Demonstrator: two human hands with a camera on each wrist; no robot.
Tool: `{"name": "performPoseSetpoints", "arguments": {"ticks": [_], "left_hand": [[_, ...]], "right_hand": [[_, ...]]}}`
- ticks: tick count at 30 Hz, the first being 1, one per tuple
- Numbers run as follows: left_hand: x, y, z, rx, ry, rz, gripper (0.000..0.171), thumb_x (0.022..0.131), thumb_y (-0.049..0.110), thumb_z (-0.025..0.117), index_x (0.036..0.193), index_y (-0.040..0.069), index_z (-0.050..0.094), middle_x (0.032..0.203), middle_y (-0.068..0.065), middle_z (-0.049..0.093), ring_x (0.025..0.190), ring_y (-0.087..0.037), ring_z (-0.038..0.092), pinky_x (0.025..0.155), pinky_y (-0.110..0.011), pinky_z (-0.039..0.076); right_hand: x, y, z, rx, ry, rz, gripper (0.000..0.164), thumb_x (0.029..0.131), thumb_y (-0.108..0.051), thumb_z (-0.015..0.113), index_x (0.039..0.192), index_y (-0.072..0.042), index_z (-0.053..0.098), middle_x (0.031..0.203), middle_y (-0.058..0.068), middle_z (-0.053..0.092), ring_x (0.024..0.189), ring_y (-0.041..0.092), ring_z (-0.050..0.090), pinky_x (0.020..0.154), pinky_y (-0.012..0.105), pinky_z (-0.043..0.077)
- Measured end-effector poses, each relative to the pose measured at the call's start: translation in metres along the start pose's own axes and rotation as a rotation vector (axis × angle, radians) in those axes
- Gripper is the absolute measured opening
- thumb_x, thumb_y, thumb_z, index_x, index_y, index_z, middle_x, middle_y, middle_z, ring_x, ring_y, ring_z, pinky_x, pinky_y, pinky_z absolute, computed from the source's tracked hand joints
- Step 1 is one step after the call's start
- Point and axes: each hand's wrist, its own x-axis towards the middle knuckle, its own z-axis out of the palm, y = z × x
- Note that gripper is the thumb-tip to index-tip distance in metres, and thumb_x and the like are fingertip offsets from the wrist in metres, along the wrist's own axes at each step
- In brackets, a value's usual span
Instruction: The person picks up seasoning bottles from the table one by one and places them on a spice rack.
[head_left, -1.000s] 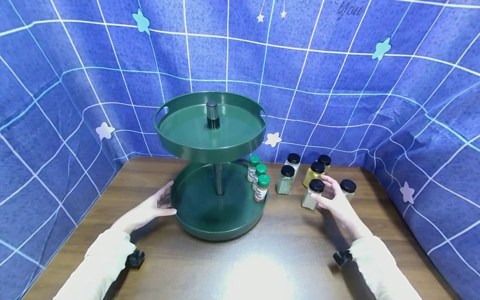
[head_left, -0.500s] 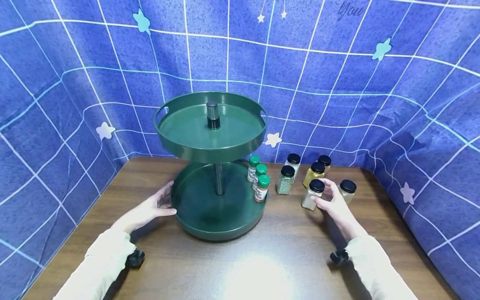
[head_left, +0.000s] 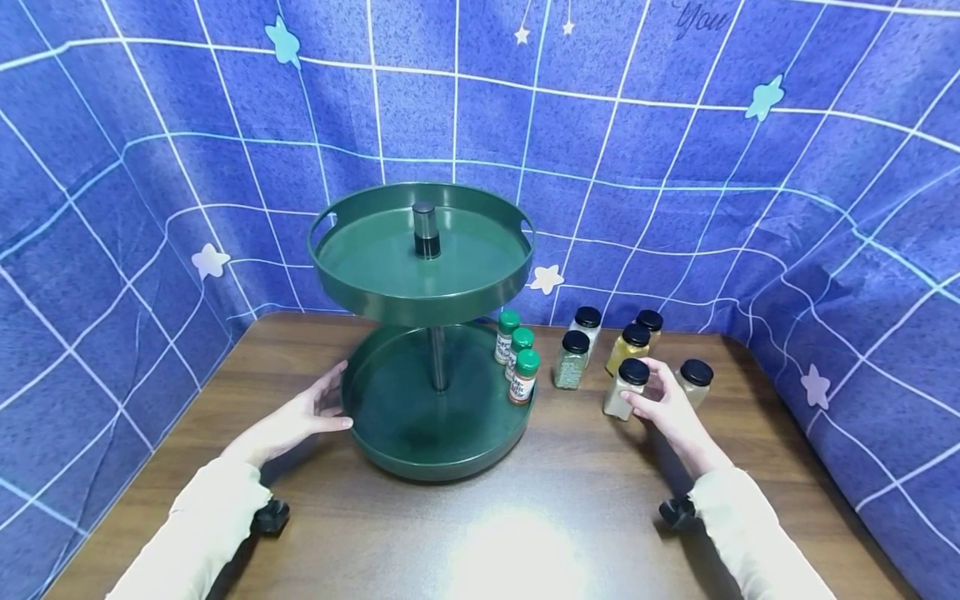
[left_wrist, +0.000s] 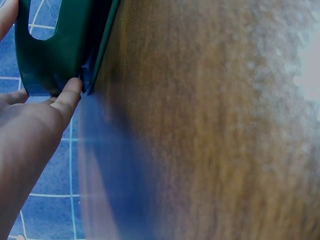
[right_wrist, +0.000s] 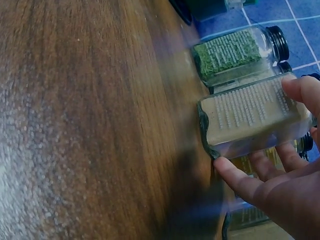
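My right hand (head_left: 672, 410) holds a square glass spice jar (head_left: 618, 403) of beige powder with a black lid. In the right wrist view, the thumb lies on the jar's upper face and fingers on its lower side. The jar stands upright on the table. At the left, my left hand (head_left: 306, 417) touches the rim of the lower tray (head_left: 442, 469) of a green two-tier turntable, its thumb and fingers spread. Three small green-capped spice bottles (head_left: 522, 379) stand on that tray's right side. The upper tray (head_left: 420, 310) holds nothing around its central post.
Right of the turntable stand a jar of green herbs (head_left: 571, 362), a pale jar (head_left: 587, 329), a yellow jar (head_left: 627, 348) and another behind it. One more beige jar (head_left: 694, 382) stands right of my right hand. Blue grid cloth (head_left: 480, 125) walls the wooden table (head_left: 420, 533).
My right hand has shifted slightly left and its fingers have closed in around the beige jar. The left hand, turntable and jars stay where they were.
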Motion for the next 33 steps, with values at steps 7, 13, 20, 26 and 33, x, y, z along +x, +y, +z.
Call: {"name": "performPoseSetpoints", "arguments": {"ticks": [7, 13, 20, 26, 33], "left_hand": [[-0.001, -0.002, 0.001, -0.032, -0.004, 0.014, 0.095, 0.086, 0.009, 0.068, 0.153, 0.016, 0.000, 0.158, -0.016, 0.001, 0.140, -0.044, 0.013, 0.095, -0.009, 0.037], [-0.001, -0.001, 0.000, -0.030, -0.001, 0.015, 0.096, 0.086, 0.008, 0.068, 0.153, 0.016, 0.000, 0.158, -0.016, 0.001, 0.140, -0.043, 0.012, 0.096, -0.009, 0.037], [0.000, 0.000, 0.000, -0.018, -0.001, 0.009, 0.096, 0.086, 0.011, 0.069, 0.153, 0.017, 0.001, 0.158, -0.014, 0.002, 0.141, -0.042, 0.013, 0.100, -0.015, 0.038], [0.000, 0.000, 0.000, -0.020, -0.003, 0.010, 0.095, 0.086, 0.010, 0.068, 0.153, 0.016, 0.001, 0.158, -0.015, 0.001, 0.141, -0.043, 0.012, 0.100, -0.016, 0.037], [0.000, -0.002, -0.001, -0.006, -0.005, 0.005, 0.095, 0.086, 0.012, 0.068, 0.153, 0.017, 0.001, 0.158, -0.014, 0.002, 0.141, -0.042, 0.013, 0.108, -0.037, 0.033]], "right_hand": [[0.001, 0.000, 0.000, 0.004, -0.008, 0.005, 0.062, 0.086, -0.008, 0.068, 0.136, -0.006, 0.033, 0.102, -0.013, 0.055, 0.085, 0.001, 0.058, 0.070, 0.026, 0.054], [0.004, 0.000, -0.001, 0.011, -0.015, -0.009, 0.054, 0.085, -0.010, 0.070, 0.130, -0.011, 0.039, 0.101, -0.014, 0.057, 0.085, 0.002, 0.059, 0.069, 0.030, 0.055], [0.004, -0.005, 0.001, 0.030, -0.019, 0.016, 0.051, 0.084, -0.009, 0.070, 0.125, -0.015, 0.042, 0.103, -0.011, 0.056, 0.086, 0.003, 0.060, 0.072, 0.036, 0.057], [0.004, -0.011, 0.007, 0.051, -0.054, 0.041, 0.052, 0.084, -0.008, 0.071, 0.126, -0.014, 0.040, 0.104, -0.009, 0.056, 0.087, 0.004, 0.062, 0.072, 0.040, 0.057], [0.005, -0.023, 0.014, -0.015, -0.067, 0.040, 0.056, 0.083, -0.008, 0.071, 0.128, -0.007, 0.038, 0.112, 0.004, 0.054, 0.088, 0.005, 0.061, 0.072, 0.044, 0.057]]}}
